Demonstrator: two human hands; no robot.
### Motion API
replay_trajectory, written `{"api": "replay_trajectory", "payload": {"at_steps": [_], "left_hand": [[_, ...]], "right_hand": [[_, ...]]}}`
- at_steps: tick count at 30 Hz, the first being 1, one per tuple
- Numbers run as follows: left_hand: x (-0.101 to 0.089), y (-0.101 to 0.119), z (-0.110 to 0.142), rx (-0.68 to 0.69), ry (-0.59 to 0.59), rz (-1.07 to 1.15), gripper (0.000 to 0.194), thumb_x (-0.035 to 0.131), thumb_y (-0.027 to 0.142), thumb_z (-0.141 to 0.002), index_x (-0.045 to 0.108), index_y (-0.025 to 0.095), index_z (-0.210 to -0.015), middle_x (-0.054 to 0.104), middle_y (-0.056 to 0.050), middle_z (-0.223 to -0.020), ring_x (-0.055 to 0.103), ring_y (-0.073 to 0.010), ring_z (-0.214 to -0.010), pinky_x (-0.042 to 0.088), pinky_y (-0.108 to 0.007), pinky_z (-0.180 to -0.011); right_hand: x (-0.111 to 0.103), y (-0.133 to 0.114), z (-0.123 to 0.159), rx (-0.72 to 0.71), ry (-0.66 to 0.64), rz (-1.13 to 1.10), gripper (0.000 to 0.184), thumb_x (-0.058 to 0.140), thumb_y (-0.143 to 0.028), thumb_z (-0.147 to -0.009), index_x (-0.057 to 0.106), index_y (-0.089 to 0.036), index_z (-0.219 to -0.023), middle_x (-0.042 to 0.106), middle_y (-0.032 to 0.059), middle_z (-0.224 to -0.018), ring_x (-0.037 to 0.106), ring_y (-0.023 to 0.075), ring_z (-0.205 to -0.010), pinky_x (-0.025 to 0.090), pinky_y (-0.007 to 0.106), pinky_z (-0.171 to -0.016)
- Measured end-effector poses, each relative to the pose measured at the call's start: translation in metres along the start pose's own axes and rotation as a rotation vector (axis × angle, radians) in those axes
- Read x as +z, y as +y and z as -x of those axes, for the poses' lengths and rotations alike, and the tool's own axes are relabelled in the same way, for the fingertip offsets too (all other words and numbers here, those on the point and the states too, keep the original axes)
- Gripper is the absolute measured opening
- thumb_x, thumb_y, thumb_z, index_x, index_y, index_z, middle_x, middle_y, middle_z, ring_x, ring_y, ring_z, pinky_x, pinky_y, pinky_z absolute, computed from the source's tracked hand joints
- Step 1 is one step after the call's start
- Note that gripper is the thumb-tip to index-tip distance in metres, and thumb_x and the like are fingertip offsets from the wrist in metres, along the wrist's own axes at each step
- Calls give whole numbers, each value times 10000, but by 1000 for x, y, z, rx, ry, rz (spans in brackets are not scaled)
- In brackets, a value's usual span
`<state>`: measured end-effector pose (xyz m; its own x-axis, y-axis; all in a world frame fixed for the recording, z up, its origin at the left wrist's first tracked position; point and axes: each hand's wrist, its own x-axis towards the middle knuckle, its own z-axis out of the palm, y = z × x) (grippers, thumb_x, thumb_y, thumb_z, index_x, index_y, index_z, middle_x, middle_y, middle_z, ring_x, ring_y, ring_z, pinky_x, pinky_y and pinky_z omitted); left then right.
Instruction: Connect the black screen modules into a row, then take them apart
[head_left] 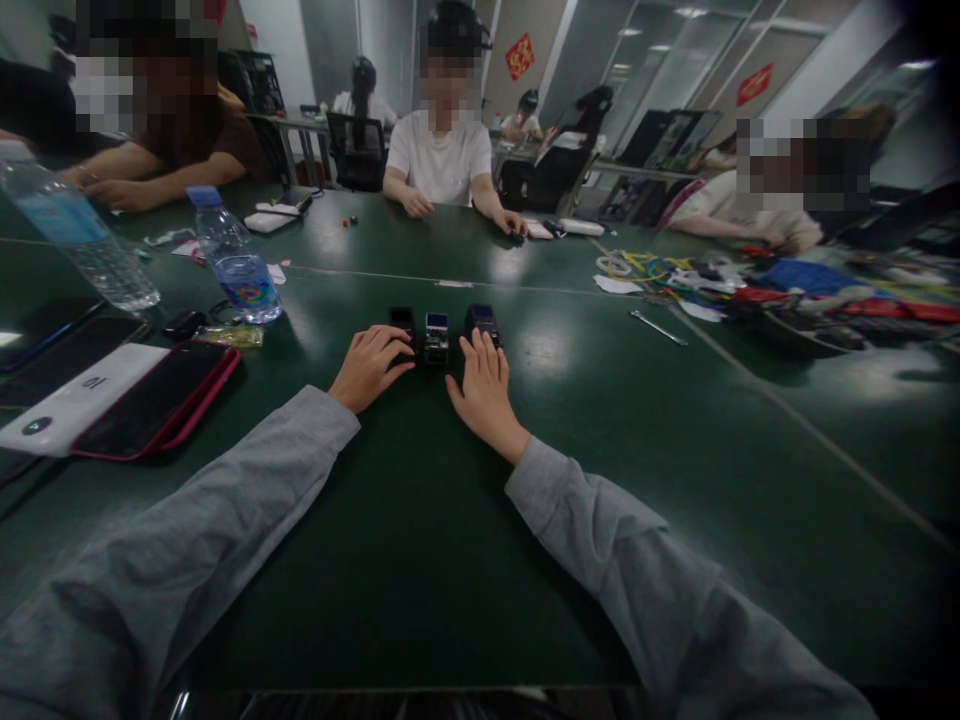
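Three small boxy objects stand in a row on the dark green table in front of me. The middle one is a small electronic device (pixel 436 340) with a blue-lit or glossy screen on top and a board-like lower part. My left hand (pixel 367 368) rests by the left black box (pixel 401 318), its fingers slightly bent and apart, covering the lower part. Fingers stretched out, my right hand (pixel 486 395) lies against the front of the right black box (pixel 481 317) and partly hides it. The middle device touches neither hand.
Left of me are two water bottles (pixel 236 265), a phone in a red case (pixel 157 400), a white device (pixel 75 395) and dark phones. A wrench (pixel 658 328) and a heap of coloured cables (pixel 795 290) lie to the right. Several people sit around the table.
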<state>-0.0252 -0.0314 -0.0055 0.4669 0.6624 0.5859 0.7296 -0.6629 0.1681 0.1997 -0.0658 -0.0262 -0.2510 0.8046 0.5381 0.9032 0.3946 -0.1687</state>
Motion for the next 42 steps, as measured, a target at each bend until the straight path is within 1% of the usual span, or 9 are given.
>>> {"api": "replay_trajectory", "payload": {"at_steps": [7, 12, 16, 20, 25, 29, 34, 38, 42], "left_hand": [[-2, 3, -1, 9, 31, 4, 149, 607, 277, -904, 612, 219, -1041, 614, -89, -1233, 504, -286, -1203, 392, -472, -966], [-2, 4, -2, -25, 52, 30, 142, 614, 275, -897, 614, 219, -1028, 620, -91, -1227, 501, -294, -1208, 374, -487, -990], [-2, 4, -1, -15, 30, 12, 147, 603, 262, -901, 608, 217, -1041, 618, -96, -1232, 502, -292, -1206, 384, -473, -973], [-2, 3, -1, 11, 29, -12, 146, 604, 262, -902, 602, 212, -1039, 616, -96, -1229, 511, -287, -1187, 393, -456, -951], [0, 2, 0, 46, 2, -25, 167, 603, 279, -905, 606, 200, -1052, 612, -101, -1232, 516, -282, -1171, 390, -444, -947], [1, 1, 1, 60, -4, -26, 182, 592, 293, -914, 607, 190, -1064, 615, -102, -1225, 524, -270, -1157, 391, -423, -936], [2, 0, 0, 63, -6, 12, 181, 559, 322, -933, 620, 190, -1042, 624, -97, -1204, 530, -264, -1150, 392, -420, -933], [-1, 1, -1, 31, 7, 72, 202, 512, 348, -955, 631, 186, -982, 627, -94, -1183, 532, -261, -1141, 401, -429, -934], [-1, -2, -1, -45, 60, 159, 276, 558, 413, -924, 616, 188, -1073, 598, -105, -1223, 516, -268, -1182, 400, -457, -988]], "right_hand": [[-2, 0, 0, 5, 7, 7, 601, 472, -217, -926, 275, -87, -1478, 216, 188, -1564, 112, 309, -1473, 192, 556, -1173], [-13, -5, -2, -134, -55, -31, 632, 438, -150, -918, 232, -164, -1515, 184, 86, -1598, 130, 236, -1475, 227, 469, -1182], [-14, -6, -6, -192, -93, -86, 486, 430, -182, -948, 367, -174, -1430, 371, 99, -1508, 316, 255, -1396, 336, 459, -1117], [-19, -9, -3, -48, 5, -117, 290, 489, -375, -974, 526, -144, -1146, 574, 151, -1153, 549, 295, -1074, 483, 453, -917], [-23, -12, 4, -21, 114, -167, 352, 517, -277, -937, 445, -124, -1246, 489, 167, -1161, 507, 301, -1108, 493, 452, -943], [-24, -13, 9, -83, 42, -154, 423, 471, -126, -901, 401, -128, -1319, 404, 190, -1259, 466, 312, -1186, 463, 483, -1013], [-52, -10, 36, -36, -42, -244, 269, 539, -213, -917, 467, -189, -1175, 435, 149, -1212, 539, 293, -1082, 525, 478, -927], [-87, 18, 81, 3, -135, -311, 257, 500, -309, -965, 454, -237, -1207, 500, 110, -1221, 584, 268, -1042, 532, 472, -913], [-130, 95, 145, 225, -42, -167, 483, 527, -506, -942, 429, -265, -1349, 564, 147, -1219, 614, 325, -1025, 518, 532, -888]]}}
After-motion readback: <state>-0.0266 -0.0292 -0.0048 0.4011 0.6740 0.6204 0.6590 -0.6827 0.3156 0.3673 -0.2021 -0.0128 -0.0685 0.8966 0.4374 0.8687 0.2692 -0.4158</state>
